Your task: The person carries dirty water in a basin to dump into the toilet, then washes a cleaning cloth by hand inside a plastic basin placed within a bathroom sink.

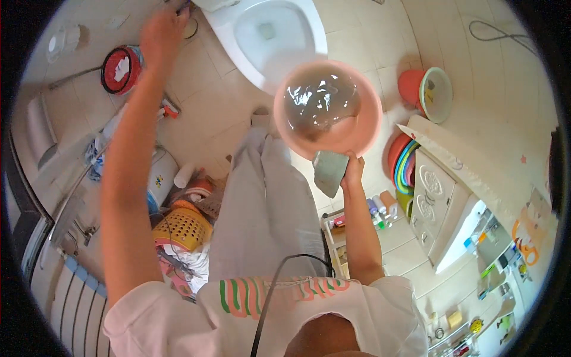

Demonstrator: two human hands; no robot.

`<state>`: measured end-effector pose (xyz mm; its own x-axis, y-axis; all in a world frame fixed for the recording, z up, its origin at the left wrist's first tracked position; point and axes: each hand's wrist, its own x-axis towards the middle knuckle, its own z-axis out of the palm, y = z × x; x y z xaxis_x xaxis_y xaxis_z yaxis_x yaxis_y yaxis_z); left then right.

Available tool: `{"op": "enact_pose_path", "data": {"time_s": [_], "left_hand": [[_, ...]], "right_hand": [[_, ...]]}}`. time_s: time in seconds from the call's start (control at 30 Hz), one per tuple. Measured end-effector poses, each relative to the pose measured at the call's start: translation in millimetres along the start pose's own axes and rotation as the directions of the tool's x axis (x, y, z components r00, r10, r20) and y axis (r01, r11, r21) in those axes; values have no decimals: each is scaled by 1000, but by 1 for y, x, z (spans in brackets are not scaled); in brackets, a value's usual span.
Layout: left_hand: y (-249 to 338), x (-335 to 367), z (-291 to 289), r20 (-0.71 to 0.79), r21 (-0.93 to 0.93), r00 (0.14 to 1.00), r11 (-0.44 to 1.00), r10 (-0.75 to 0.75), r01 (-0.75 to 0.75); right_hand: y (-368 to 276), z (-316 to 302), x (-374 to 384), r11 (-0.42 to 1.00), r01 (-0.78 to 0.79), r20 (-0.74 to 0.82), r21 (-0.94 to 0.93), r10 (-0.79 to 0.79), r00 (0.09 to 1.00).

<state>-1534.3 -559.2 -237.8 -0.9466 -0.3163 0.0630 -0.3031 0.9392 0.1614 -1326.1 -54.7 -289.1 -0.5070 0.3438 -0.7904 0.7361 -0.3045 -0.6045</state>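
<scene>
A pink basin (364, 128) with murky grey water in it is tilted beside the front of the white toilet (318, 35). My right hand (354, 171) is closed on the basin's near rim, with a folded grey-green cloth (331, 172) hanging over the rim under the fingers. The water gathers at the basin's far side, leaving the near part of its bottom bare. My left arm reaches far forward to the upper left. My left hand (164, 33) is closed there near the toilet's left side, its fingertips around a small dark thing too hidden to name.
A red bin (113, 70) stands by the left wall, and a yellow perforated basket (181, 226) lies nearer me. At right are a pink-and-white bucket (439, 95), stacked coloured basins (399, 157) and a white cabinet (431, 202). Bottles (380, 208) stand next to my right forearm.
</scene>
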Motion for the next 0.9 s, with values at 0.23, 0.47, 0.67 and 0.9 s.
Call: {"op": "enact_pose_path", "data": {"time_s": [0.23, 0.47, 0.67, 0.9], "left_hand": [[-99, -364, 42, 665, 150, 602, 869, -441, 471], [-129, -548, 0, 748, 322, 397, 814, -532, 484], [-106, -560, -10, 722, 334, 286, 679, -630, 654], [-92, -580, 5, 698, 272, 285, 612, -657, 743]], "right_hand": [[-28, 21, 28, 982, 120, 43, -146, -115, 992], [-54, 49, 33, 962, 187, 46, -199, -182, 982], [-79, 83, 20, 920, 317, 69, -232, -310, 948], [-103, 122, 4, 862, 453, 36, -227, -458, 888]]}}
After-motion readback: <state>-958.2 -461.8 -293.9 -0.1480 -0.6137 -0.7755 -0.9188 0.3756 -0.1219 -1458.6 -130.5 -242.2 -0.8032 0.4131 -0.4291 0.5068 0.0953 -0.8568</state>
